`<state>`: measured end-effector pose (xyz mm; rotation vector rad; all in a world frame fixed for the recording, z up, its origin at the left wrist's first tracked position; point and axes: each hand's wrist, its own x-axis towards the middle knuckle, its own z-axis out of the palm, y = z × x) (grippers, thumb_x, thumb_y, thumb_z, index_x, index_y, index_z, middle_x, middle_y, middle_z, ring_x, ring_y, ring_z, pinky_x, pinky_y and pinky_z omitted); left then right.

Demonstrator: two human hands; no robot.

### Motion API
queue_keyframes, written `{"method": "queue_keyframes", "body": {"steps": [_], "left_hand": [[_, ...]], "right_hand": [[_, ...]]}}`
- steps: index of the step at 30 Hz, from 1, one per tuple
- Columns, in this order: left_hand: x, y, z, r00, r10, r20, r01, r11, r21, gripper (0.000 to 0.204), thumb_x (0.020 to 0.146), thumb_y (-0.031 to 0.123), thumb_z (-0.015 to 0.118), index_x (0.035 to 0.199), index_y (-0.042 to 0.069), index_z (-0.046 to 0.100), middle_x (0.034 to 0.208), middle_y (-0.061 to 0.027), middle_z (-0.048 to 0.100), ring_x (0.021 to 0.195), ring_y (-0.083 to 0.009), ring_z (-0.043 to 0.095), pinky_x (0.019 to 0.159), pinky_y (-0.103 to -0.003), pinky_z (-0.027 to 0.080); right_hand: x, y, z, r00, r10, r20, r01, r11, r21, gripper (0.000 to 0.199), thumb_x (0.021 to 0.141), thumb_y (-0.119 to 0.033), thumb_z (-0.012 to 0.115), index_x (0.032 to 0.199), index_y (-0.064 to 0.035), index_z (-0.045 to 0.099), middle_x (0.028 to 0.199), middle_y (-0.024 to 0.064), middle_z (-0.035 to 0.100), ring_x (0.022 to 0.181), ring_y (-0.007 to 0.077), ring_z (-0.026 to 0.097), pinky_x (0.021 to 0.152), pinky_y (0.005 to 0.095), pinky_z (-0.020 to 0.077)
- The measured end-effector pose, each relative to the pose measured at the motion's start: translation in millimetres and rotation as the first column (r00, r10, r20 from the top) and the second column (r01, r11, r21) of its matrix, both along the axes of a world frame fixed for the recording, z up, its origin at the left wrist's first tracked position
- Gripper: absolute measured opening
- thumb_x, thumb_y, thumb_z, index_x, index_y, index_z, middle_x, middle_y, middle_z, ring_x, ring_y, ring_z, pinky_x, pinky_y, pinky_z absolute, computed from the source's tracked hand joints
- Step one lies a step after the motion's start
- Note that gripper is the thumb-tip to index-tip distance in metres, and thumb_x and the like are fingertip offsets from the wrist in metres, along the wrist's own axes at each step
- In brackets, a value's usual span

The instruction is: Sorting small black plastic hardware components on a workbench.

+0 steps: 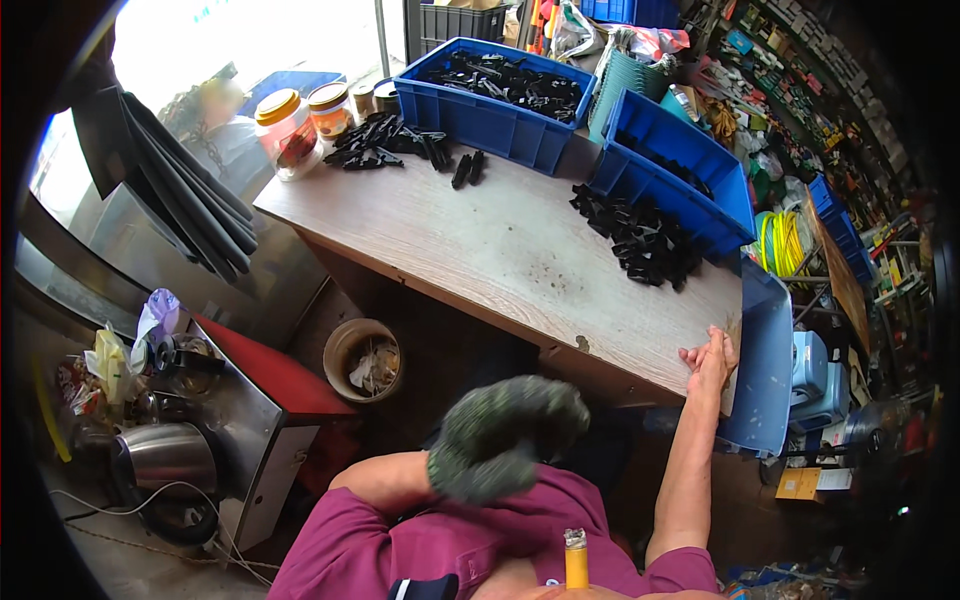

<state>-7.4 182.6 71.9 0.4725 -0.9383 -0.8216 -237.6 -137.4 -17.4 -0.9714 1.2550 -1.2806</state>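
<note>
My left hand [505, 435] wears a dark speckled knit glove and is curled into a fist in front of my chest, below the table's near edge; nothing shows in it. My bare right hand [710, 360] rests on the near right corner of the wooden table [480, 245], fingers lying on the top. A pile of black plastic parts [640, 240] lies on the table beyond that hand. A second pile of black parts [385, 140] lies at the far left. A yellow lighter [576, 562] stands at my maroon shirt front.
Blue bins [490, 120] [680, 170] with black parts stand at the table's back and right; another blue bin [765, 360] hangs off the right end. Jars [285, 130] stand at the far left corner. A bucket [365, 358], a red-topped cabinet [270, 375] and a kettle [165, 455] stand left.
</note>
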Motion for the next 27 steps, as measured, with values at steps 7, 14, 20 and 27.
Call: {"method": "queue_keyframes", "body": {"steps": [7,14,20,27], "left_hand": [[-9.5,1.3,14.3,0.994,-0.043,0.104,0.094,0.826,-0.555,0.079,0.074,0.044,0.088,0.131,-0.001,0.058,0.111,-0.0258,0.067,0.089,-0.0392,0.070,0.069,-0.046,0.058],[27.9,13.9,24.0,0.948,0.128,0.290,0.054,0.837,-0.545,0.076,0.076,0.044,0.085,0.130,-0.002,0.060,0.118,-0.0260,0.064,0.098,-0.0394,0.068,0.077,-0.047,0.057],[59.2,5.4,36.3,0.879,0.247,0.409,-0.022,0.876,-0.482,0.073,0.077,0.044,0.082,0.129,-0.004,0.061,0.125,-0.0262,0.062,0.107,-0.0395,0.067,0.083,-0.047,0.056],[56.4,24.1,11.5,0.530,0.407,0.744,-0.410,0.891,-0.196,0.057,0.077,0.029,0.083,0.123,0.000,0.065,0.123,-0.0237,0.064,0.109,-0.0400,0.067,0.085,-0.046,0.057]], "right_hand": [[2.0,2.1,-2.1,1.000,-0.023,-0.004,0.023,0.999,-0.030,0.020,0.092,-0.023,0.065,0.079,-0.0113,0.056,0.047,-0.0017,0.038,0.040,0.0109,0.045,0.048,0.0348,0.0571],[-1.6,6.5,-6.1,0.999,-0.044,-0.031,0.042,0.997,-0.066,0.020,0.093,-0.023,0.065,0.081,-0.0099,0.056,0.048,-0.0012,0.041,0.042,0.0105,0.046,0.049,0.0340,0.0573],[2.8,4.8,-6.1,0.995,-0.061,-0.075,0.057,0.997,-0.057,0.019,0.093,-0.022,0.064,0.081,-0.0097,0.056,0.049,-0.0005,0.041,0.042,0.0114,0.046,0.050,0.0345,0.0574],[2.6,12.3,3.4,0.998,-0.023,-0.052,0.015,0.989,-0.147,0.021,0.092,-0.020,0.066,0.078,-0.0090,0.055,0.047,-0.0002,0.036,0.043,0.0132,0.045,0.058,0.0402,0.0589]]}}
